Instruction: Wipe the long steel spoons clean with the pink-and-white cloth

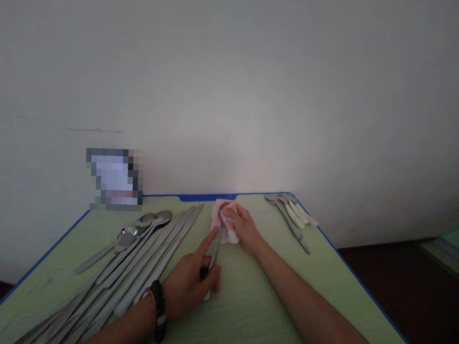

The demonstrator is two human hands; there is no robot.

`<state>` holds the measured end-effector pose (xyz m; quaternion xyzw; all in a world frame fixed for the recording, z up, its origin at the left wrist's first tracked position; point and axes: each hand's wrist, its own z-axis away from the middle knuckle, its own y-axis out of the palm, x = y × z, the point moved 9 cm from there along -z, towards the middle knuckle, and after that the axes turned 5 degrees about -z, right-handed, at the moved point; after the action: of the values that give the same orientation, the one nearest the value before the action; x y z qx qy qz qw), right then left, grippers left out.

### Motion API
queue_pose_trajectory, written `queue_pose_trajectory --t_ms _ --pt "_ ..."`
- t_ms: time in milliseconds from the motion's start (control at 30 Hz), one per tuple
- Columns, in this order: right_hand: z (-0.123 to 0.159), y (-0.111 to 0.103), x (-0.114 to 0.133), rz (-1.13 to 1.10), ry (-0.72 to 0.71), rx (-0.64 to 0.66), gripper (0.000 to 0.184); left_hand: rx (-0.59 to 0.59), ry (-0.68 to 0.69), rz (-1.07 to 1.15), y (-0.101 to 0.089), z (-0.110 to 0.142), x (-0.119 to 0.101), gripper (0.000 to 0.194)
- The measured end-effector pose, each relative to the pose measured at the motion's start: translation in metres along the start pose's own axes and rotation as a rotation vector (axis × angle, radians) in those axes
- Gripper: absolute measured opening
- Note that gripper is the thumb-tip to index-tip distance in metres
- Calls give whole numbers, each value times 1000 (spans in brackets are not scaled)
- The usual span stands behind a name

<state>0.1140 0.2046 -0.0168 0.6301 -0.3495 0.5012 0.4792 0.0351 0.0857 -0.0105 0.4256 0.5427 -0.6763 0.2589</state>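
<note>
My left hand [190,281] is closed around the handle of a metal spoon [218,243], its index finger stretched forward along the handle to the cloth. A pink and white cloth [232,237] lies under and over the spoon's bowl, which is partly covered. With fingers bent, my right hand [246,227] grips this cloth and presses it onto the bowl. Left of my hands, several metal table knives [165,245] lie side by side, alongside several metal spoons [126,239].
The green table [262,298] has a blue edge and stands against a pale wall. At its right back lie a metal spoon [293,228] and several pieces of cutlery with cream handles [297,213]. A blurred-out upright device [114,178] stands at the left back.
</note>
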Motion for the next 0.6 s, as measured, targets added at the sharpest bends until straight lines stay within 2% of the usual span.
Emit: queue_pose_trajectory --t_ms 200,600 --pt "1 3 3 -29 -2 31 5 34 -24 -13 2 0 -1 74" --pt "2 3 1 -38 24 27 4 35 -37 -59 1 0 -3 75"
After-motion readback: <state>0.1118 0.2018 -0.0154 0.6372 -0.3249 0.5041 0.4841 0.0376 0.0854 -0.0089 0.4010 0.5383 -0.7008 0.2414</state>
